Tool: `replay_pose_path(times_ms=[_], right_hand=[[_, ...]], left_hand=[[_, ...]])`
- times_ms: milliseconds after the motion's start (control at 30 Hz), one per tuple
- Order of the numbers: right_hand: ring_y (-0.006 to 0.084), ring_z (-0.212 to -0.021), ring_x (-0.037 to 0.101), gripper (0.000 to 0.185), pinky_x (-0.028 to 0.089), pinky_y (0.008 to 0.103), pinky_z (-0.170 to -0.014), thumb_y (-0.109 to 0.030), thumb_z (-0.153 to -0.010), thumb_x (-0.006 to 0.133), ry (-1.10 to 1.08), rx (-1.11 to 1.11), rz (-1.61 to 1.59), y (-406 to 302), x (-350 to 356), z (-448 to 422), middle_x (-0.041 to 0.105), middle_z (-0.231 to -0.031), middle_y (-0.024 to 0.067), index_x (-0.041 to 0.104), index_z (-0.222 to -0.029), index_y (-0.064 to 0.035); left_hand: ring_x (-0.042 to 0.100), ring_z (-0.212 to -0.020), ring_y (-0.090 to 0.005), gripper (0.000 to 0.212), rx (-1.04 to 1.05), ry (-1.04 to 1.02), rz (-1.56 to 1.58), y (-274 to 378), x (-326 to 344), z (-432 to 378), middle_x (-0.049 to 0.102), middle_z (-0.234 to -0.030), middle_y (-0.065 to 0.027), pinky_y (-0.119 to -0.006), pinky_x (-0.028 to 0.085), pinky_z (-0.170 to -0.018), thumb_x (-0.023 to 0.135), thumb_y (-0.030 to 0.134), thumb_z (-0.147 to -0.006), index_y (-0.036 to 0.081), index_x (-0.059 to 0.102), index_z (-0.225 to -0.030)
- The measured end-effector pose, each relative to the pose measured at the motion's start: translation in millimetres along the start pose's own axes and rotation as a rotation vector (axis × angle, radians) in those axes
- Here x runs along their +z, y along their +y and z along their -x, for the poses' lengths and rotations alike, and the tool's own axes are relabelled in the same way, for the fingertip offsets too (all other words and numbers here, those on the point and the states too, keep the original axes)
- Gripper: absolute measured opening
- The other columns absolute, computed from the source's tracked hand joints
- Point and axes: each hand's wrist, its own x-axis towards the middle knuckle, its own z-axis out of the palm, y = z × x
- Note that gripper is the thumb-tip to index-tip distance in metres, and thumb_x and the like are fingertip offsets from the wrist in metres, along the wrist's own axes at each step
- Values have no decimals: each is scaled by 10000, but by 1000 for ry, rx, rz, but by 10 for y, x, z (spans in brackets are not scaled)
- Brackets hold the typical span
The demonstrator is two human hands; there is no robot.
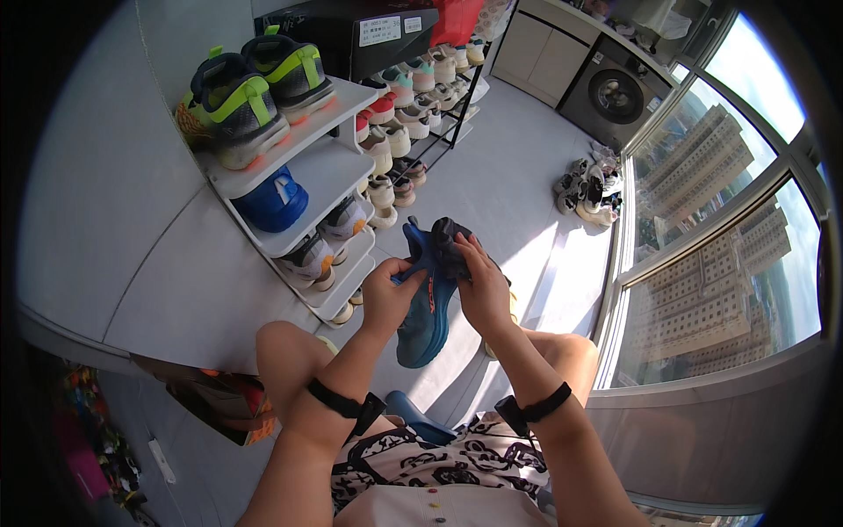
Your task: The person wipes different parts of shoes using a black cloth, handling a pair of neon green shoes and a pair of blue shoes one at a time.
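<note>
A blue running shoe (425, 316) with orange lettering on its side hangs toe down between my hands. My left hand (394, 290) grips the shoe's collar between thumb and fingers. My right hand (484, 283) presses a dark, crumpled cloth (451, 247) against the shoe's sole side near the heel. The cloth covers part of the shoe, and part of it is hidden behind my right fingers. Black straps with small devices are around both my forearms. Below the shoe, a blue plastic stool edge (421, 421) shows between my legs.
On the left stands a white shoe rack (329, 155) with several shoes, beside a black rack (456, 125) of more shoes. A black shoebox (316, 39) lies above. Several shoes (589, 191) are piled by the window. A washing machine (616, 95) stands at the back right.
</note>
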Motion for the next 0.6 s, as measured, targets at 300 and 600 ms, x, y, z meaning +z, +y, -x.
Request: replay_pose_path(times_ms=[300, 600], right_hand=[[281, -1075, 583, 446, 474, 358, -865, 48, -782, 504, -363, 310, -266, -247, 286, 699, 603, -1173, 134, 524, -1211, -70], [173, -783, 623, 312, 486, 291, -696, -19, -880, 505, 128, 411, -251, 104, -123, 263, 638, -907, 130, 534, -1191, -13]], left_hand=[[569, -703, -134, 179, -98, 185, 147, -355, -104, -195, 637, -768, -73, -276, 459, -671, 724, 119, -769, -23, 621, -807], [524, -589, -81, 212, -69, -82, -95, -109, -61, 41, 612, -667, -35, -230, 424, -560, 751, 152, -754, -27, 639, -782]])
